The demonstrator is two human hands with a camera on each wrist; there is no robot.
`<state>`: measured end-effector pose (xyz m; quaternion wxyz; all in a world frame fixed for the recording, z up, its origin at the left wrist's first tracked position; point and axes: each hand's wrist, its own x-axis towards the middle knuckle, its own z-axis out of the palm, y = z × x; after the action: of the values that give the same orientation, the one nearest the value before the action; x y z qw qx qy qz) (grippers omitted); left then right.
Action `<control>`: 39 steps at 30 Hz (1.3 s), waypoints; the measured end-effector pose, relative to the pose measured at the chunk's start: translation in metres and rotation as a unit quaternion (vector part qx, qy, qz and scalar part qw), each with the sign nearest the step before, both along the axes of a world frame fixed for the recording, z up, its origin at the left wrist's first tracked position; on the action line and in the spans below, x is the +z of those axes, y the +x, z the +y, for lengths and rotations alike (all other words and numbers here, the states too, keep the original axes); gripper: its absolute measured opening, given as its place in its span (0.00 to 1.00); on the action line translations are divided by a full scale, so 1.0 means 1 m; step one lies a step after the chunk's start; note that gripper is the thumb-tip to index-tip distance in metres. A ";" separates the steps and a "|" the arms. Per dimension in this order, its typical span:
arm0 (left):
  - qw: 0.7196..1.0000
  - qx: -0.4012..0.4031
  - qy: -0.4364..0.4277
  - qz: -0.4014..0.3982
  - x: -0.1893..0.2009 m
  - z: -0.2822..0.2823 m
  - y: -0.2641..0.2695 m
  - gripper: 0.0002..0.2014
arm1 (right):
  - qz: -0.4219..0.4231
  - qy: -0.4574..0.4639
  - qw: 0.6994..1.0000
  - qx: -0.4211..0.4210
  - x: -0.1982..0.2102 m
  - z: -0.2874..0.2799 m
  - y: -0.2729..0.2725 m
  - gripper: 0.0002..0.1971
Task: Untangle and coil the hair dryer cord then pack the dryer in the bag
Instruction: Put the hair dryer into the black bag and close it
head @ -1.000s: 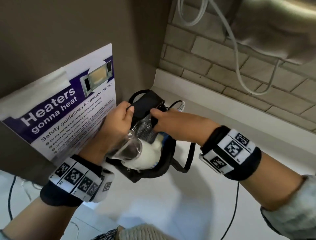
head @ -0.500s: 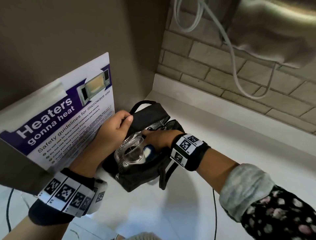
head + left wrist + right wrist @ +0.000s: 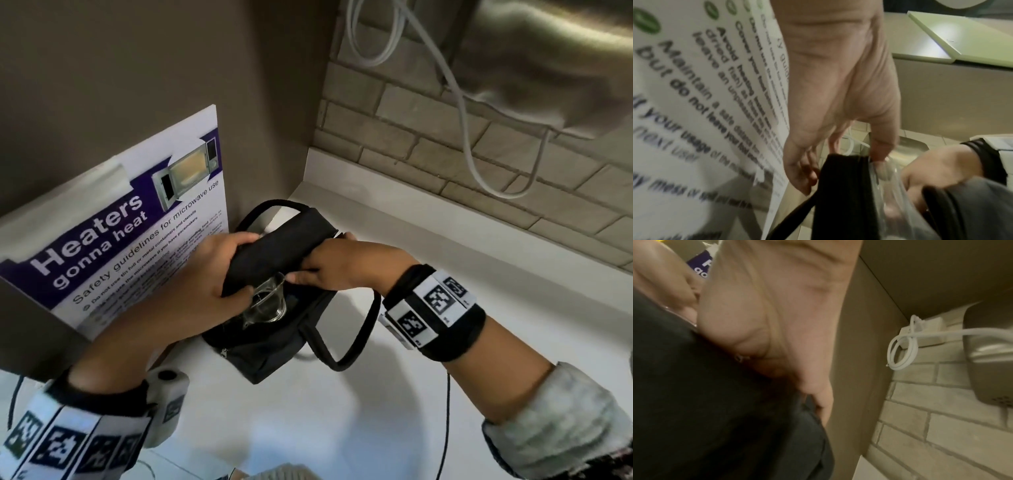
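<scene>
The black bag [image 3: 270,329] sits on the white desk [image 3: 428,240], close to the poster [image 3: 137,240] at its left. Both hands grip its lid flap [image 3: 277,246]: the left hand [image 3: 209,274] with fingers curled over the left edge, the right hand [image 3: 339,265] clamped on the right edge. A clear plastic part [image 3: 265,303] shows at the mouth, likely the dryer. The fabric looks soft and light; holding the flap's edges suits closing it.

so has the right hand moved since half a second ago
Yes. The right hand has come up out of the bag and now grips the flap, farther from the poster side.
</scene>
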<state>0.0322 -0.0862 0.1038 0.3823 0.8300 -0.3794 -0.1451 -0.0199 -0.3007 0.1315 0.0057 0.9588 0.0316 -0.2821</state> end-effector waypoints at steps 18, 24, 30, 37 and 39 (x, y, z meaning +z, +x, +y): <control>0.950 0.177 -0.131 -0.221 0.008 -0.034 -0.025 0.03 | -0.452 0.226 0.851 -0.144 0.000 -0.015 -0.034 0.10; 0.964 0.164 -0.122 -0.172 -0.008 -0.033 -0.033 0.07 | -0.424 0.276 0.838 -0.206 -0.008 -0.009 -0.031 0.07; 0.959 0.184 -0.075 -0.203 -0.033 -0.014 -0.051 0.10 | -0.422 0.297 0.832 -0.205 -0.011 -0.005 -0.033 0.08; 0.958 0.195 0.105 -0.180 -0.055 0.002 -0.056 0.20 | -0.399 0.160 0.899 -0.081 -0.017 0.022 -0.049 0.15; 0.957 0.163 0.197 -0.138 -0.062 0.003 -0.055 0.25 | -0.401 0.124 0.907 -0.025 -0.019 0.032 -0.053 0.18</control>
<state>-0.0228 -0.0828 0.0420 0.1737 0.9514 -0.2517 -0.0361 -0.0731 -0.2683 0.1130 -0.1083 0.9845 0.0377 0.1326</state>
